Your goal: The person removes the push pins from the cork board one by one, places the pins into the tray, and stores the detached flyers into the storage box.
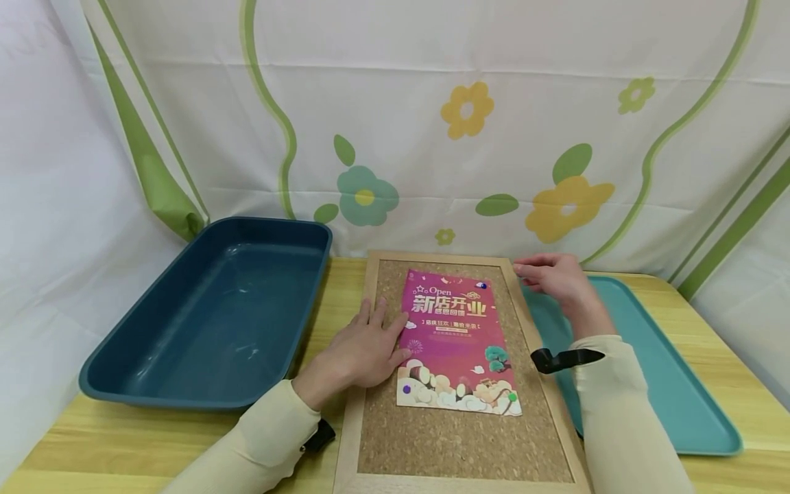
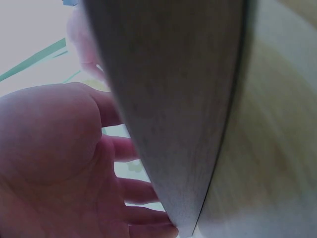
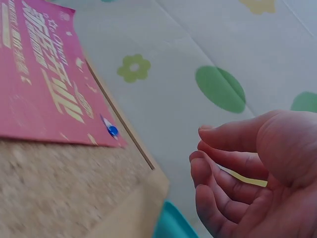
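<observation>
A framed cork board [image 1: 395,446] lies on the table, bearing a pink and purple poster [image 1: 457,343] with gold lettering. Pushpins sit in three poster corners: blue [image 1: 483,286] at top right, purple [image 1: 407,389] at bottom left, green [image 1: 512,396] at bottom right. My left hand [image 1: 370,348] rests with spread fingers over the board's left side, fingertips at the poster's left edge. Beside the board's upper right corner, my right hand [image 1: 555,281] hangs in the air. In the right wrist view its fingers [image 3: 200,171] are loosely bent, with nothing visible between them.
A deep dark blue tray [image 1: 204,322] stands left of the board. To the right, a flat teal tray [image 1: 666,370] lies partly beneath the right forearm. Behind the wooden table [image 1: 86,446] hangs a white curtain [image 1: 401,68] with flower prints.
</observation>
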A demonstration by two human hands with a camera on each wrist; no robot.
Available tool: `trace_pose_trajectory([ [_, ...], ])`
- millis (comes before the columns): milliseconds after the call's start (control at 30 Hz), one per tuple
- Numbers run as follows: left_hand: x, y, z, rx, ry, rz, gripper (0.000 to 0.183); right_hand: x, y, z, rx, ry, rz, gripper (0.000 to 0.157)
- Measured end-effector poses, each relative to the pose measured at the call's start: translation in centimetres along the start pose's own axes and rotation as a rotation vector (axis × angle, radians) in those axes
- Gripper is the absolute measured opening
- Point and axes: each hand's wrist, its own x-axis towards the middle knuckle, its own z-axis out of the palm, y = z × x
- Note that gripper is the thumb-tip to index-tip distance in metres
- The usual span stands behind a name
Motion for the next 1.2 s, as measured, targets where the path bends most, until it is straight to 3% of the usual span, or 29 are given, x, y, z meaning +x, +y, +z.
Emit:
trace_pose_trajectory([
  [267,0.0,0.0,0.0,0.001,0.003,0.006,0.07,0.3,-0.6,2.1,-0.014,-0.091,-0.027,0.043],
  [633,0.1,-0.1,0.0,0.006,0.005,0.021,0.068,0.8,0.1,3.7,0.02,-0.138,-0.023,0.04],
  [900,0.1,-0.1,0.0,0.001,0.006,0.017,0.068,0.9,0.5,4.4,-0.064,-0.122,-0.011,0.035],
  [1200,0.1,-0.1,0.0,0.004,0.004,0.017,0.069,0.8,0.5,4.6,-0.077,-0.111,0.001,0.031],
])
